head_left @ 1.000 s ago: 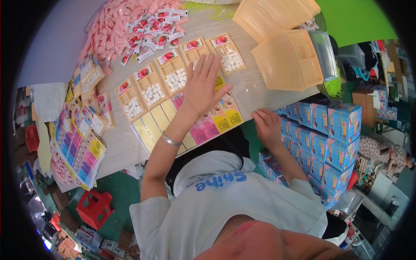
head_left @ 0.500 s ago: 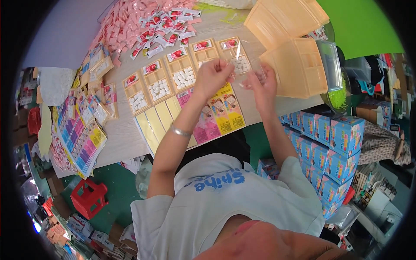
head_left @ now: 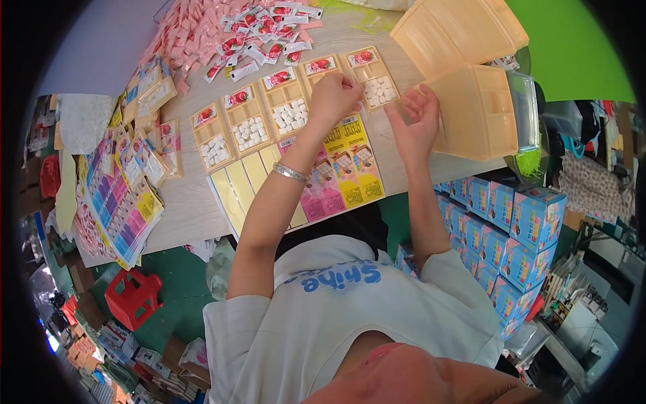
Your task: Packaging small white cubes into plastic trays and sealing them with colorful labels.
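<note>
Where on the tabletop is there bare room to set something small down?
Bare tabletop shows between the printed stack and the label sheets; behind the tray row, between strawberry sachets and orange containers; and, narrowly, between label sheets and right hand. Crowded: the far left, under printed stack and packed trays, and back left, under pink packets.

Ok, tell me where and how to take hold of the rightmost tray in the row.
I'd grip the rightmost tray by its long right rim, coming from the right with the right hand: that side faces bare table, while the neighbouring tray lies close on its left. Keep it level, since it looks open-topped and white pieces fill the near compartment.
</note>
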Demonstrator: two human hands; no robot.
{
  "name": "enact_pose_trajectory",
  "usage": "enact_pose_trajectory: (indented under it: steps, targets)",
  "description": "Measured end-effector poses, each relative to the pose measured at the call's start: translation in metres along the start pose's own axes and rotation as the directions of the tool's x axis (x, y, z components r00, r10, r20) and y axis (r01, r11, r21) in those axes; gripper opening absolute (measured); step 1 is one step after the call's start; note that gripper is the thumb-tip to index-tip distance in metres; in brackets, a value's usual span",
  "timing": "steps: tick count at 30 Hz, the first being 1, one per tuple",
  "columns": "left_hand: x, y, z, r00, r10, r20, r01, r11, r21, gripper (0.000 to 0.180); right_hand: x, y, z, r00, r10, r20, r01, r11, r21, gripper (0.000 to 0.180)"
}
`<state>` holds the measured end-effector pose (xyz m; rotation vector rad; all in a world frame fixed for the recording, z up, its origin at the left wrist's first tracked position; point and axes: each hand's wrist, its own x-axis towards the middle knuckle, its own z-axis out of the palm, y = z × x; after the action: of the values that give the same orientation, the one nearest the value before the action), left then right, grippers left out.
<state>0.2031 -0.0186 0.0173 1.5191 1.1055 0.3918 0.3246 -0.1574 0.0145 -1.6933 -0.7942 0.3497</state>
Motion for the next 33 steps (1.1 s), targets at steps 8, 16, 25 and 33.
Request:
enact_pose_trajectory:
  steps: [8, 16, 25, 33]
  targets:
    - [0.006, 0.002, 0.010, 0.952, 0.198, -0.233, -0.131, 0.953, 0.275, 0.029, 0.038, 0.000, 0.025, 0.872, -0.394, 0.292, 0.490, 0.715, -0.498, 0.053]
    - [-0.060, 0.009, -0.037, 0.841, 0.468, -0.270, -0.278, 0.804, 0.526, 0.023, 0.047, 0.026, 0.034, 0.831, -0.243, 0.500, 0.536, 0.588, -0.606, 0.047]
    - [-0.177, -0.066, -0.063, 0.823, 0.531, -0.202, -0.240, 0.646, 0.725, 0.036, -0.070, -0.064, 0.028, 0.617, -0.133, 0.775, 0.602, 0.714, -0.357, 0.045]
    - [-0.186, -0.092, -0.049, 0.754, 0.531, -0.387, -0.206, 0.750, 0.628, 0.064, -0.123, -0.044, 0.051, 0.770, -0.135, 0.624, 0.530, 0.680, -0.507, 0.036]
